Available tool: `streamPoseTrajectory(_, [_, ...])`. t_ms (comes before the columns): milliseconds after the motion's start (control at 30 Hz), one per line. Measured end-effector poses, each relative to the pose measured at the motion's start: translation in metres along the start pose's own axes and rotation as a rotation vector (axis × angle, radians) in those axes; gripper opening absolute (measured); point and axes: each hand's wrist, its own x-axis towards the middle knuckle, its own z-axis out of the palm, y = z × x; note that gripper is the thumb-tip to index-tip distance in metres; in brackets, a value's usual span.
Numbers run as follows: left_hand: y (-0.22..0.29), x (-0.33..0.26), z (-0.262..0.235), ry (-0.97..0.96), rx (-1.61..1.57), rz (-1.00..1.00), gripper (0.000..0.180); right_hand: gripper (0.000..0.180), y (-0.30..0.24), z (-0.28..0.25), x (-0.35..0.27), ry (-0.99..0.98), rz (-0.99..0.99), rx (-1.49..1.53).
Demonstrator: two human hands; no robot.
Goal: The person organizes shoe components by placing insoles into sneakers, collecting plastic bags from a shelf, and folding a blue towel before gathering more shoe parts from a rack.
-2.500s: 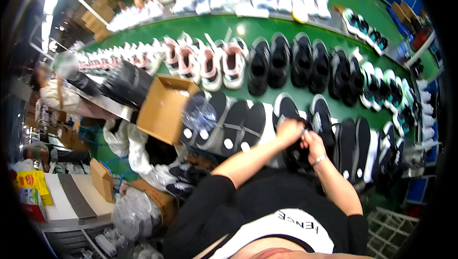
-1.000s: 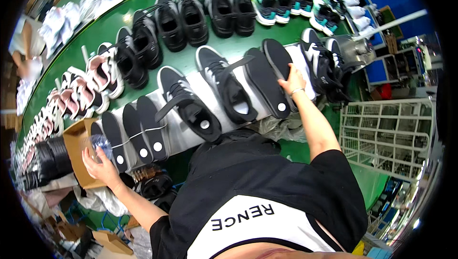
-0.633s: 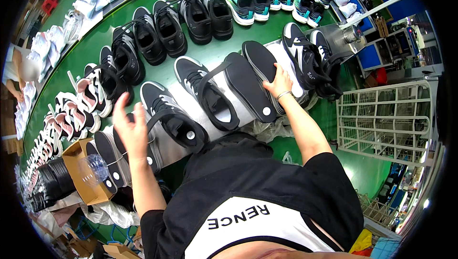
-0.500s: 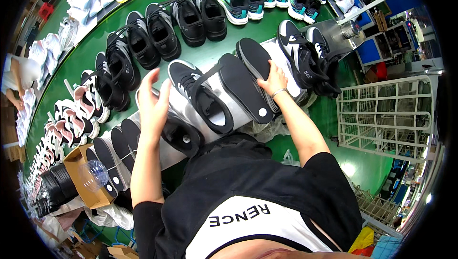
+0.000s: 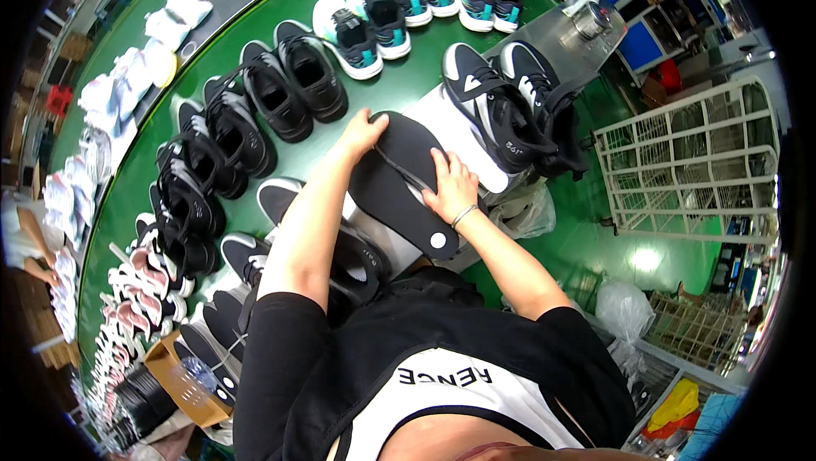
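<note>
our left hand (image 5: 364, 132) has reached the black insoles (image 5: 398, 197), half-curled at one tip, grip unclear; our right hand (image 5: 452, 187) loosely clasps their side: now two-handed work.

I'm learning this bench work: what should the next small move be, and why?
Probably lift the right-hand black insole slightly: the left hand is at its toe end, and the right hand lies against its outer side.
</note>
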Motion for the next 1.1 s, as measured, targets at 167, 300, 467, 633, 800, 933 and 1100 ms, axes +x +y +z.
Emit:
streamPoseTrajectory(167, [0.012, -0.012, 0.003, -0.037, 0.333, 0.042, 0.059, 0.072, 0.009, 0.002, -0.004, 0.012, -0.013, 0.002])
streamPoseTrajectory(300, [0.025, -0.027, -0.004, -0.124, 0.465, 0.048, 0.061, 0.071, 0.013, -0.003, -0.006, -0.015, -0.010, -0.001])
streamPoseTrajectory(467, [0.046, -0.070, -0.045, 0.119, 0.370, 0.341, 0.057, 0.064, 0.014, -0.014, -0.004, -0.012, -0.054, -0.016])
streamPoseTrajectory(633, [0.033, -0.177, -0.088, 0.144, 0.026, 0.372, 0.070, 0.053, 0.010, -0.021, 0.000, 0.019, -0.109, -0.083])
streamPoseTrajectory(800, [-0.017, -0.235, -0.059, 0.108, 0.593, 0.401, 0.091, 0.045, 0.003, -0.049, -0.014, 0.039, 0.006, 0.368])
streamPoseTrajectory(933, [-0.031, -0.232, -0.040, 0.418, 0.418, 0.392, 0.085, 0.044, 0.014, -0.033, -0.014, 0.104, -0.154, 0.107])
streamPoseTrajectory(1100, [-0.037, -0.239, -0.061, 0.293, 0.353, 0.450, 0.065, 0.034, 0.010, -0.041, -0.016, 0.177, -0.077, 0.205])
